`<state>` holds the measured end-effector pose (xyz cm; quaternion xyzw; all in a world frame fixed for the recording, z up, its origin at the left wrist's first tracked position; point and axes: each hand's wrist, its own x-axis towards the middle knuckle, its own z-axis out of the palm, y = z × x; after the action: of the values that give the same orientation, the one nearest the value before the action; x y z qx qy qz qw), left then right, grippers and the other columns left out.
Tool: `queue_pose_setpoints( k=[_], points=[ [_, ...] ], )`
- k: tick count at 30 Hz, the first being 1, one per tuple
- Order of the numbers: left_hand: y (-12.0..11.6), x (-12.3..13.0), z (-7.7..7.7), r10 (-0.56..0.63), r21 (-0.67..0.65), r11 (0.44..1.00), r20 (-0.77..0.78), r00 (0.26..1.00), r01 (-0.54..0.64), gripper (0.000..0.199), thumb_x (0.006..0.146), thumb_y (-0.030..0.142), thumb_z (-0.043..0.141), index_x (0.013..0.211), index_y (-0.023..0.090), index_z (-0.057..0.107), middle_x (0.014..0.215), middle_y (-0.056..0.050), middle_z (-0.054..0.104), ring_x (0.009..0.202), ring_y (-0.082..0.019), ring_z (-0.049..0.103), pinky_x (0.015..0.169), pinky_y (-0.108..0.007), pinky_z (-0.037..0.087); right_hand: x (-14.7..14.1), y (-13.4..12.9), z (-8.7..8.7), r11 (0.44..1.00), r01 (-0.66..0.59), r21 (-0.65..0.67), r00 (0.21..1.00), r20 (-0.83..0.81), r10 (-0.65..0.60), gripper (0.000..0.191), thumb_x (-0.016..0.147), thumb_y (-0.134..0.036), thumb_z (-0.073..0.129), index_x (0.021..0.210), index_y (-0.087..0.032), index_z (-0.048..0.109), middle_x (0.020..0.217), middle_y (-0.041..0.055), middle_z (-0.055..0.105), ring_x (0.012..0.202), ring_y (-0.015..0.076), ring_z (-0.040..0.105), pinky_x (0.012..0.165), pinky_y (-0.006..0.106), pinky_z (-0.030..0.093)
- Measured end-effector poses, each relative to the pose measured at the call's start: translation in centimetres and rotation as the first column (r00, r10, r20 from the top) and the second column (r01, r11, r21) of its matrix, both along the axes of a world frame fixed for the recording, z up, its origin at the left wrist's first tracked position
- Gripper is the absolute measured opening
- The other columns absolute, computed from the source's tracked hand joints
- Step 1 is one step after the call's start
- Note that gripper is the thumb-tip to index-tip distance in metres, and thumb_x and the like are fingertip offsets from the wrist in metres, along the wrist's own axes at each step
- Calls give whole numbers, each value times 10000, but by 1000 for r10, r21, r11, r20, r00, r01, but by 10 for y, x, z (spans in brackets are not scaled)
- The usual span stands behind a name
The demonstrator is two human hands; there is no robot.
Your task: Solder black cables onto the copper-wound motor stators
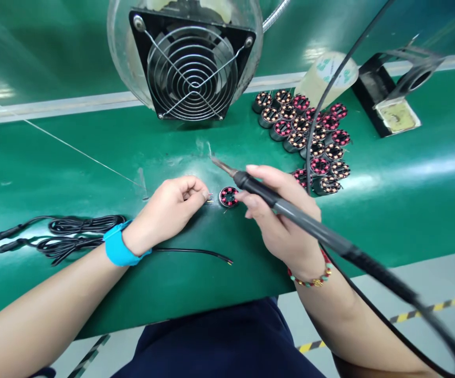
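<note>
I have the small black ring-shaped coil core on the glossy green tabletop, between the left hand and the right hand. Pinkish-red windings circle its dark hollow middle, and a fine wire end sticks out at its lower edge. I have the left hand pinching thin coloured wire ends just beside the core. The right hand's fingers wrap the grey-and-black pen-shaped soldering iron; I cannot tell whether a fingertip touches the core's right rim. The tabletop shows whitish smudges and bright reflections. Towards the back I see a black square fan with a round metal guard; below, yellow-and-black striped tape crosses the pale grey floor.
</note>
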<state>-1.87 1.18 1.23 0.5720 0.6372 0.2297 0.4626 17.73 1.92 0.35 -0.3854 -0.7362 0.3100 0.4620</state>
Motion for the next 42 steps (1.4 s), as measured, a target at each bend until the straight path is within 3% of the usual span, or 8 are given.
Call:
queue_pose_setpoints(
  k=[3,6,10,14,21,29,35,42],
  points=[
    [0,0,0,0,16,1000,8,1000,0,169,819,284,517,729,163,593,631,28,567,576,-100,470,539,-209,362,-5,1,-3,993,-86,-76,996,33,89,316,964,-234,530,1279,-258,517,1171,27,681,917,155,704,805,303,581],
    [1,1,-2,-3,25,1000,11,1000,3,168,821,284,517,735,163,595,637,25,574,587,-106,480,553,-215,370,-10,2,-6,994,-90,-58,984,148,98,301,965,-194,505,1255,-275,524,1034,4,726,974,173,676,884,344,533],
    [0,1,-3,-5,52,999,12,1000,5,171,822,273,519,712,161,586,632,25,574,593,-108,488,562,-217,371,-17,7,-11,989,-120,-81,944,300,139,360,903,-151,522,1247,-253,524,1116,42,694,1060,227,609,928,412,481],
    [0,1,-4,-7,45,999,25,1000,5,169,832,264,521,717,157,586,618,34,557,577,-98,472,546,-212,351,-22,10,-16,982,-155,-112,939,292,181,415,874,-96,480,1256,-257,495,1055,24,700,1034,220,592,924,408,460],
    [-2,-2,-4,0,79,997,97,995,-7,159,839,273,525,746,156,579,641,32,538,588,-95,461,556,-209,357,-22,13,-20,989,-82,-123,964,241,110,379,875,-76,444,1218,-224,505,938,15,701,966,203,602,913,391,455],
    [-6,0,-1,-78,150,985,-18,997,80,148,852,226,503,732,171,568,641,42,553,580,-90,448,552,-207,342,-22,10,-20,987,-139,-80,944,291,156,376,891,-120,478,1243,-252,471,991,8,726,1011,212,636,881,400,467],
    [-7,2,-3,-89,146,984,-64,994,98,146,847,240,501,752,171,587,682,25,599,627,-110,498,601,-217,378,-9,6,-9,997,-61,-45,984,165,68,375,930,-140,456,1285,-255,496,1036,11,734,1051,181,660,978,399,485],
    [-6,3,-4,-48,140,988,-86,995,59,193,866,302,502,762,164,588,679,15,591,617,-113,488,582,-220,364,5,4,-2,993,78,87,997,-28,-76,178,915,-296,590,1078,-244,643,1037,33,707,859,191,712,776,341,597]
  ],
)
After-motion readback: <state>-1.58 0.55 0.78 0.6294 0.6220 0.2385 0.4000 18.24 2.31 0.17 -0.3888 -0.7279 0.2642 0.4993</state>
